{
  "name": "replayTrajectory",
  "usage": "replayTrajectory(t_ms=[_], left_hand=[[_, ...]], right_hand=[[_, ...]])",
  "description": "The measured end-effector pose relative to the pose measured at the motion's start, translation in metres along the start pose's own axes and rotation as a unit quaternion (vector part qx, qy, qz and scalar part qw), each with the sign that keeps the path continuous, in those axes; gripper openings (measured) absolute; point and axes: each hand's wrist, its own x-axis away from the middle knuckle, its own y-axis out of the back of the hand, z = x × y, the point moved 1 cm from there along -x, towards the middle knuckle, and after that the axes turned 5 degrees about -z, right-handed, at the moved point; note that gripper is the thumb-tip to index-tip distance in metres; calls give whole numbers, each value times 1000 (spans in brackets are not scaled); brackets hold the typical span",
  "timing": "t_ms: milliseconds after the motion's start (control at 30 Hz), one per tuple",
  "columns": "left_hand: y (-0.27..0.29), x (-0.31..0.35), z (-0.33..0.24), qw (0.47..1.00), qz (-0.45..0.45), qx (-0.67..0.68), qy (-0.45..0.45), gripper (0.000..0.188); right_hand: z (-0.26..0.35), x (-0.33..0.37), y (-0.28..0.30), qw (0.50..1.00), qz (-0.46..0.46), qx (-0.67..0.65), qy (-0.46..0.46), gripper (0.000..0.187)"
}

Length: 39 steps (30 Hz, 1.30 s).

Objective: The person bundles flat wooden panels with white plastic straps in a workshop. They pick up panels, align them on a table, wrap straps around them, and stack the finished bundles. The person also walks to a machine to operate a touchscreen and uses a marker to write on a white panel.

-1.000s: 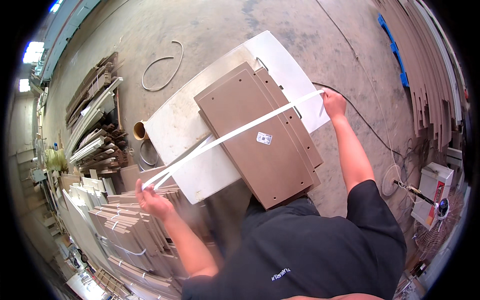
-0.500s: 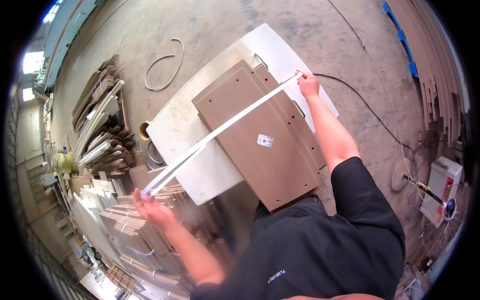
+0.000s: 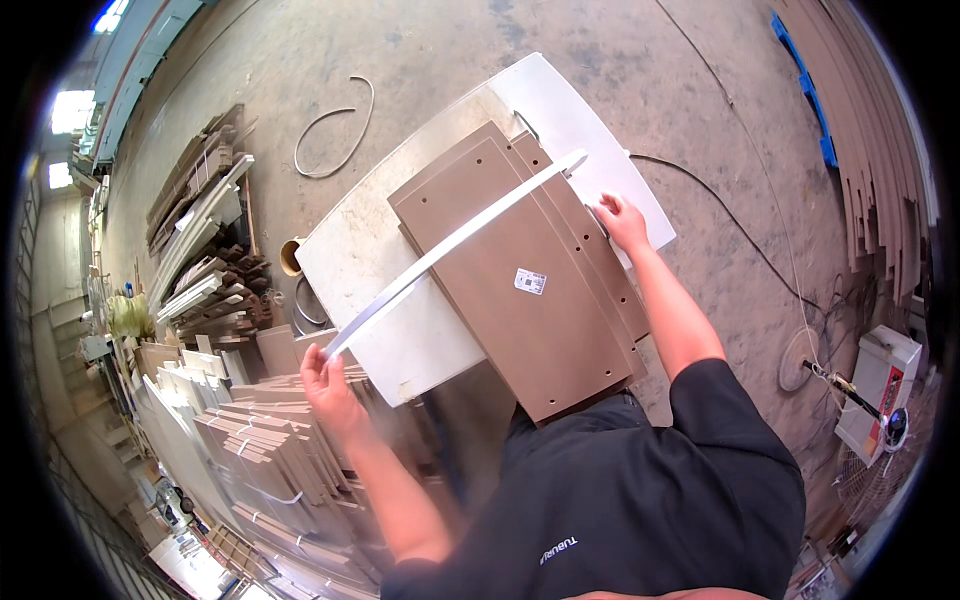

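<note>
A stack of brown panels (image 3: 500, 300) with small drilled holes and a label lies on a white table (image 3: 350, 270). Across the panels runs a long white strap (image 3: 450, 245), whose far right end (image 3: 574, 162) curls up loose beyond their edge. My left hand (image 3: 335, 395) pinches the strap's lower left end, out past the table's left side. Beside the right edge of the panels, my right hand (image 3: 622, 222) is apart from the strap with its fingers curled together; what they grip, if anything, is hidden. A thin dark loop (image 3: 525, 124) stands at the panels' far corner.
Stacked brown and white boards (image 3: 270, 430) stand close on my left, with a pile of offcuts (image 3: 205, 260) farther off. A loose hose-like loop (image 3: 335, 130) lies on the floor. At right are a cable (image 3: 720, 200), a grey-and-red machine (image 3: 880, 385) and tall brown boards (image 3: 860, 150).
My right hand has let go of the strap's right end and moved down to the panels' edge. My left hand has shifted rightward and inward with its end, and the strap has slid leftward and down.
</note>
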Motion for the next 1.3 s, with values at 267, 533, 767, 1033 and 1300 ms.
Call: replayTrajectory(t_ms=[267, 533, 767, 1033, 1300], left_hand=[[-32, 31, 49, 994, 97, -21, 47, 40], [-78, 111, 63, 955, 262, -116, 77, 38], [-72, 169, 70, 895, 388, -221, -7, 41], [-25, 202, 134, 851, 414, -309, 96, 57], [-23, 270, 210, 828, 394, -307, 256, 91]], right_hand=[[-59, 172, 82, 993, 8, 79, -85, 39], [-64, 209, 68, 981, -4, 178, -74, 46], [-74, 189, 71, 965, 48, 241, -95, 55], [-59, 214, 78, 987, -14, 132, -90, 49], [-74, 244, 81, 981, 18, 182, -60, 49]])
